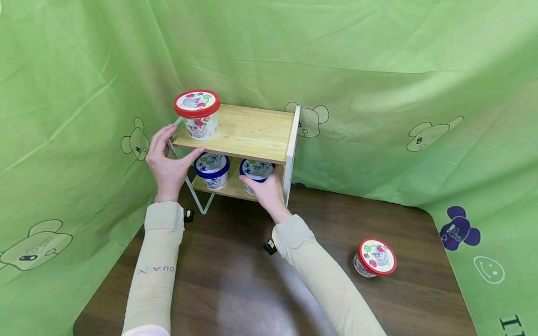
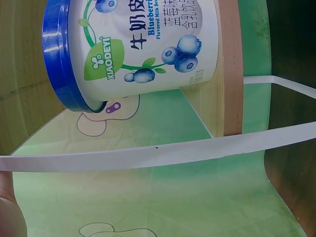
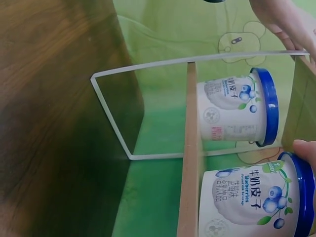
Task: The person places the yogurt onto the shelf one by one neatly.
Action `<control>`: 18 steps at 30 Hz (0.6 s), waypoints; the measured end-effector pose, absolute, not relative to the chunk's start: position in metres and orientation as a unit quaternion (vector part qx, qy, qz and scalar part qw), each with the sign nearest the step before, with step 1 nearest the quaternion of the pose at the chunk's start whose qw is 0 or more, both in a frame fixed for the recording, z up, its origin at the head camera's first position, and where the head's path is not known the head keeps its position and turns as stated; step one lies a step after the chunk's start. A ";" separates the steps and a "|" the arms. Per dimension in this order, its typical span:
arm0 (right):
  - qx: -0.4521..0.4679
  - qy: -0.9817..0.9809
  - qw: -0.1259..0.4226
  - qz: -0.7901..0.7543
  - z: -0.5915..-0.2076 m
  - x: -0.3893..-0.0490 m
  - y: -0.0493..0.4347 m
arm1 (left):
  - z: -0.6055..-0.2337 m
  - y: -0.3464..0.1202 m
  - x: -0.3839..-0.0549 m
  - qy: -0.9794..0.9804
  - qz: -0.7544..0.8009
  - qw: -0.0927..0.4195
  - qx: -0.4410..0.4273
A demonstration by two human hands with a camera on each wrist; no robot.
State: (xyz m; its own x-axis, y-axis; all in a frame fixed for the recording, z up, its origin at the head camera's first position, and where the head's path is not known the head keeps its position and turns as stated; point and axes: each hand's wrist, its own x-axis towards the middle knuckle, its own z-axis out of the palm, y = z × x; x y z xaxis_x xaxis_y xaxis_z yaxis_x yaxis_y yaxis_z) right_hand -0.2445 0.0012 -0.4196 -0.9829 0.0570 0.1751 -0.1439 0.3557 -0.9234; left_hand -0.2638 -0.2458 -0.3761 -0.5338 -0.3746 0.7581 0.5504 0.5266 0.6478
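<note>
The right hand curls thumb and fingers round the blue-lidded tub at the right of the lower shelf; the left hand, fingers spread wide, grips the rack by its upper left corner; beside that tub stands a second blueberry tub; one red-lidded tub tops the rack, another red tub the table.

At lower right in the right-wrist view, the round white blueberry-printed tub looks smooth, under a glossy blue plastic lid. Just left of centre in the head view, the two-tier shelf pairs pale grained wood boards with a smooth white metal-looking frame. Below, the dark brown wood-grain tabletop has a soft sheen, against creased green cloth.
</note>
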 end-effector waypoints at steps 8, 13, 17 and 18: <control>0.032 -0.818 0.102 0.565 -0.424 -0.246 0.001 | -0.375 -0.245 -0.264 -0.730 -0.486 0.476 -0.061; 0.033 -0.817 0.108 0.565 -0.426 -0.247 0.001 | -0.375 -0.245 -0.264 -0.729 -0.486 0.478 -0.061; 0.027 -0.818 0.112 0.563 -0.426 -0.246 0.000 | -0.376 -0.245 -0.264 -0.730 -0.484 0.479 -0.061; 0.027 -0.817 0.114 0.565 -0.426 -0.246 0.000 | -0.376 -0.245 -0.264 -0.730 -0.484 0.479 -0.061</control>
